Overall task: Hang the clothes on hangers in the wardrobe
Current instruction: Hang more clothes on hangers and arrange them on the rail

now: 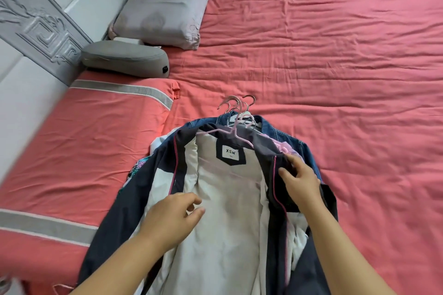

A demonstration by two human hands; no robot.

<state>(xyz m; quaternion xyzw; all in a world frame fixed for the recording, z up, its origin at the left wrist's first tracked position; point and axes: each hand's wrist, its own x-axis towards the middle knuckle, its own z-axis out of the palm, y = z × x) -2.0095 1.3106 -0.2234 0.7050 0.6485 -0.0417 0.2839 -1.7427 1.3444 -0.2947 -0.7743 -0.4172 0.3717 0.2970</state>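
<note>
A pink-sheeted bed point(335, 55) lies beneath both hands. The navy jacket point(134, 199) lies open between them, on a pink hanger point(233, 132) just beyond. Right hand point(300, 181) pinches its front edge; left hand point(173, 217) hovers, fingers loosely curled.

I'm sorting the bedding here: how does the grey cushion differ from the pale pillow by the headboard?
The grey cushion is darker, a solid mid grey; the pale pillow is light lilac-grey with faint markings. The grey cushion is smaller, low and rounded; the pale pillow is larger, rectangular and flatter. The grey cushion lies nearer the camera, partly on the striped coral pillow; the pale pillow lies farther up the bed. Both lie along the headboard.
</note>
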